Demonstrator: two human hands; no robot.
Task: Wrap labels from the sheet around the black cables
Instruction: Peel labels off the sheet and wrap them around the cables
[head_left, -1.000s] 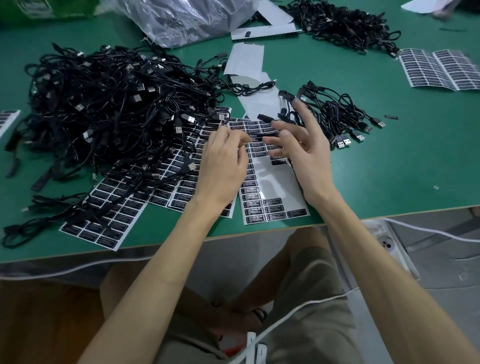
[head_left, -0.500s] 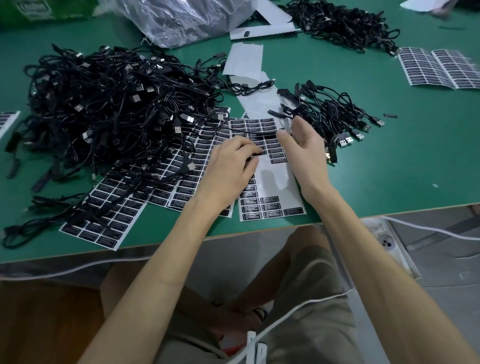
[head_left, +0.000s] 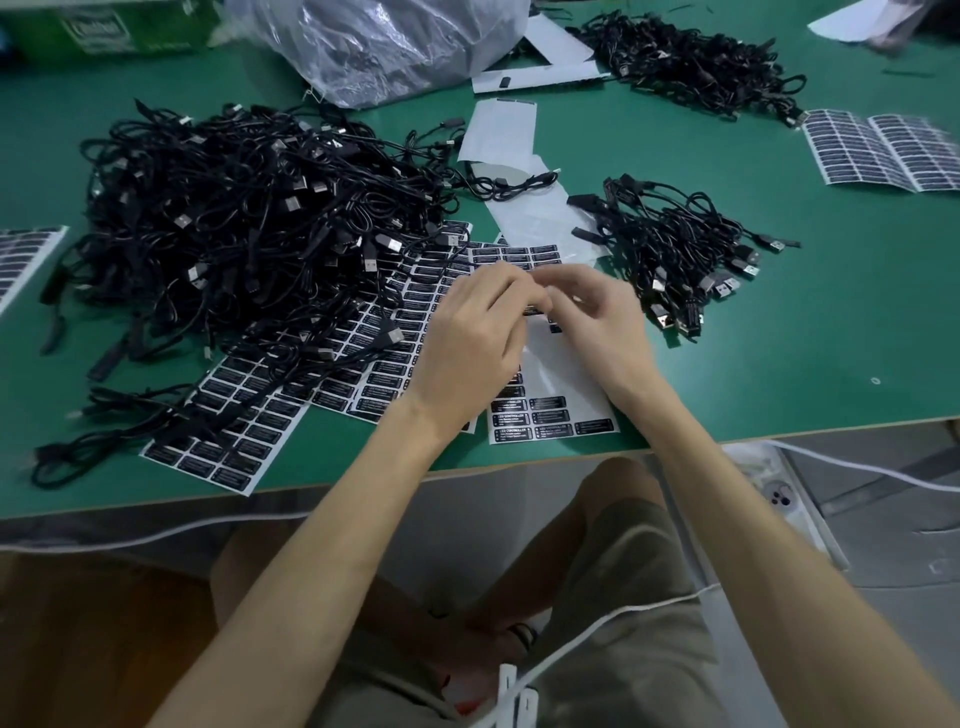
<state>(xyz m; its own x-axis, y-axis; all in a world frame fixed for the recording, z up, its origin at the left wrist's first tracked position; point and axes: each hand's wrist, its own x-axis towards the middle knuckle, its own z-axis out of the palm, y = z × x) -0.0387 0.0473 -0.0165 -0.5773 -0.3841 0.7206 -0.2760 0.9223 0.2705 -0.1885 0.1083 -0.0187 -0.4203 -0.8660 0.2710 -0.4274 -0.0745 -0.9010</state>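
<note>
Green table (head_left: 779, 364) bearing cables (head_left: 249, 223), label sheets (head_left: 566, 364) and bag (head_left: 384, 41); left hand (head_left: 467, 343) and right hand (head_left: 605, 322), fingers curled, pinch one label (head_left: 535, 310).

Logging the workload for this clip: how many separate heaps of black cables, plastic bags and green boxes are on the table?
black cable heaps: 3 (large left heap, small right heap, far heap)
clear plastic bag: 1
green box: 1
Total: 5
</note>
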